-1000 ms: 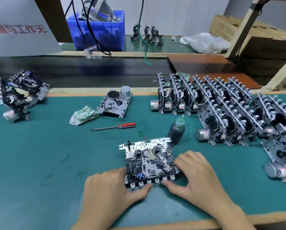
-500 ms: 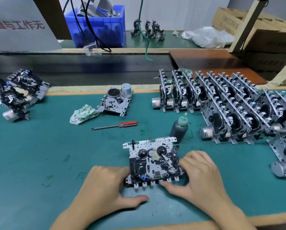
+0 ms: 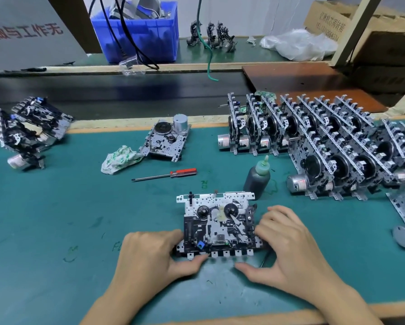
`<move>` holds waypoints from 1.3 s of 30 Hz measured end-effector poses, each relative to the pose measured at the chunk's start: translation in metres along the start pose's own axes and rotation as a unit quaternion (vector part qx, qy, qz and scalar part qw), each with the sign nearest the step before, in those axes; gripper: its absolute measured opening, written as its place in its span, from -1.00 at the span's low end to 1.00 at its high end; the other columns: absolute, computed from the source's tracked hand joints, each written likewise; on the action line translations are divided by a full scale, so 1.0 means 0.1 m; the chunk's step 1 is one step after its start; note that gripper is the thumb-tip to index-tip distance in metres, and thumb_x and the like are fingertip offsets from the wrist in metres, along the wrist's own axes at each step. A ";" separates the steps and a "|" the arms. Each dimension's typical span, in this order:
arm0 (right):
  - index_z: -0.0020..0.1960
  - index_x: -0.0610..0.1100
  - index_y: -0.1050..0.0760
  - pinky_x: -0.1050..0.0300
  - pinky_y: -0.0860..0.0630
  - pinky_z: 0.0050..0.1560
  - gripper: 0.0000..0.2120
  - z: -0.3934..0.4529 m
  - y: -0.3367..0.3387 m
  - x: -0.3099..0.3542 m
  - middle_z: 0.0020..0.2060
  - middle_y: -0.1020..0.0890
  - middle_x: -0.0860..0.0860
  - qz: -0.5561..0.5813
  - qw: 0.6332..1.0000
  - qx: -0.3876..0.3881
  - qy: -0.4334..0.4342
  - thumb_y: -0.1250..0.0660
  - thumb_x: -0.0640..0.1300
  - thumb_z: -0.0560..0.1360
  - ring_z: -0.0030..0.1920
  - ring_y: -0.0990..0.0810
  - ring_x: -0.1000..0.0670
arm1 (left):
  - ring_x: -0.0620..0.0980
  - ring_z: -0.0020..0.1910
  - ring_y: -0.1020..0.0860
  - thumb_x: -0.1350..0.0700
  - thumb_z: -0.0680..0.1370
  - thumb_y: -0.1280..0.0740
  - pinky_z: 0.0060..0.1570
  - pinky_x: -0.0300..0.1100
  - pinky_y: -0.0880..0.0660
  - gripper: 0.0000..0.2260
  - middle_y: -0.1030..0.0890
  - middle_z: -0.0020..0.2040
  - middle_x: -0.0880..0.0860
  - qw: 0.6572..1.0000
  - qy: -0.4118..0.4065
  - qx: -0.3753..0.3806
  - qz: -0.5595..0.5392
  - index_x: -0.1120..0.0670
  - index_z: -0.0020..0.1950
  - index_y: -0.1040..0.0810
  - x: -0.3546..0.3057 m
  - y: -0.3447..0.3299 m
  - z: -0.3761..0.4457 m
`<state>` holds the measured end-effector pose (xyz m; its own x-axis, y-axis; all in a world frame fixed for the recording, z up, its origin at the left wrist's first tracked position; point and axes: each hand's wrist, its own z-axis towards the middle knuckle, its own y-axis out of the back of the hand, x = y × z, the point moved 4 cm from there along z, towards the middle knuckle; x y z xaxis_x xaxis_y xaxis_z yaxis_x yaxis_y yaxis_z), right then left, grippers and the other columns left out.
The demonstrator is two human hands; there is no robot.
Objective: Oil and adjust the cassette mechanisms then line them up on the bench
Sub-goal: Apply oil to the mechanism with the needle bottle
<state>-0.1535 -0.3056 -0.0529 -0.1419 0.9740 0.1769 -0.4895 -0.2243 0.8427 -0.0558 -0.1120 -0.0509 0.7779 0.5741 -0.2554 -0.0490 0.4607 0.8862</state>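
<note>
A cassette mechanism [image 3: 217, 221] lies flat on the green mat [image 3: 56, 219] near the front edge, its reel hubs facing up. My left hand [image 3: 154, 254] grips its left side, thumb under the front tabs. My right hand [image 3: 288, 249] holds its right side, fingers over the edge and thumb at the front. Just behind it stands a dark oil bottle [image 3: 257, 177] with a green nozzle. Several mechanisms [image 3: 314, 141] stand upright in rows at the right. Another mechanism [image 3: 167, 141] lies flat at the back centre, and a loose pile of mechanisms [image 3: 27, 132] sits far left.
A red-handled screwdriver [image 3: 166, 174] and a crumpled rag [image 3: 119, 158] lie behind the held unit. A black belt [image 3: 103, 95] runs behind the mat. Farther back are a blue bin [image 3: 138, 34], cables, a plastic bag [image 3: 297, 45] and cardboard boxes [image 3: 384, 38].
Both hands stay on the mechanism. My left thumb has drawn back in under its front tabs and my right fingers shifted slightly on its right edge.
</note>
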 end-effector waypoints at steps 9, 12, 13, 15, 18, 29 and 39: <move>-0.42 -0.16 -0.37 0.11 -0.38 -0.07 -0.51 -0.01 -0.01 0.04 -0.46 -0.40 0.02 -0.007 1.000 -0.014 -0.010 -0.34 0.25 0.36 -0.35 -0.41 -0.06 | 0.02 -0.71 -0.29 -0.43 0.25 -0.25 -0.62 -0.31 -0.17 -0.40 -0.25 -0.69 0.01 0.999 0.041 0.002 0.004 0.12 -0.57 -0.36 -0.06 -0.03 -0.01; -0.42 -0.15 -0.35 0.12 -0.38 -0.05 -0.48 0.00 -0.01 0.04 -0.44 -0.37 0.04 0.015 1.000 -0.002 -0.002 -0.38 0.29 0.32 -0.35 -0.36 -0.03 | 0.02 -0.72 -0.31 -0.40 0.25 -0.24 -0.62 -0.30 -0.18 -0.42 -0.26 -0.69 0.01 0.999 0.049 -0.009 0.015 0.12 -0.58 -0.39 -0.06 -0.05 0.00; -0.42 -0.14 -0.34 0.14 -0.37 -0.06 -0.49 -0.01 -0.01 0.06 -0.44 -0.36 0.05 0.013 1.000 -0.005 -0.003 -0.37 0.29 0.32 -0.35 -0.35 -0.02 | 0.03 -0.71 -0.32 -0.42 0.25 -0.23 -0.63 -0.29 -0.20 -0.41 -0.27 -0.69 0.01 0.999 0.044 -0.006 0.010 0.12 -0.57 -0.40 -0.05 -0.05 0.00; -0.43 -0.13 -0.34 0.22 -0.30 -0.14 -0.52 -0.01 -0.01 0.08 -0.46 -0.38 0.05 -0.005 1.000 -0.024 -0.018 -0.33 0.27 0.35 -0.34 -0.34 0.00 | 0.04 -0.69 -0.34 -0.50 0.23 -0.20 -0.63 -0.26 -0.23 -0.36 -0.30 -0.68 0.02 1.000 0.028 0.013 -0.004 0.11 -0.54 -0.45 -0.02 -0.04 0.02; -0.42 -0.11 -0.36 0.25 -0.26 -0.19 -0.52 -0.03 0.00 0.09 -0.46 -0.41 0.07 -0.014 0.999 -0.029 -0.042 -0.29 0.29 0.34 -0.32 -0.36 0.02 | -0.02 -0.68 -0.35 -0.56 0.18 -0.16 -0.62 -0.26 -0.23 -0.33 -0.30 -0.67 0.00 0.999 0.012 0.043 0.007 0.08 -0.51 -0.46 -0.02 -0.03 0.03; -0.43 -0.15 -0.37 0.18 -0.31 -0.21 -0.50 -0.02 0.02 0.07 -0.47 -0.40 0.02 -0.035 0.999 -0.024 0.000 -0.29 0.28 0.36 -0.39 -0.41 -0.05 | -0.03 -0.68 -0.32 -0.46 0.24 -0.24 -0.58 -0.32 -0.15 -0.41 -0.28 -0.66 -0.02 0.999 0.008 0.007 0.032 0.08 -0.54 -0.41 -0.11 -0.04 -0.03; -0.41 -0.14 -0.39 0.15 -0.36 -0.25 -0.47 -0.01 0.02 0.09 -0.44 -0.42 0.04 -0.001 1.000 0.009 0.014 -0.32 0.32 0.34 -0.36 -0.39 -0.01 | 0.03 -0.69 -0.32 -0.44 0.26 -0.23 -0.61 -0.30 -0.17 -0.39 -0.28 -0.68 0.00 0.998 0.067 -0.018 0.012 0.11 -0.57 -0.34 -0.06 -0.05 -0.03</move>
<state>-0.1568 -0.2975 -0.0498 -0.1648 0.9731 0.1610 -0.4750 -0.2214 0.8517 -0.0621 -0.1160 -0.0544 0.6862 0.6687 -0.2863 -0.0911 0.4694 0.8782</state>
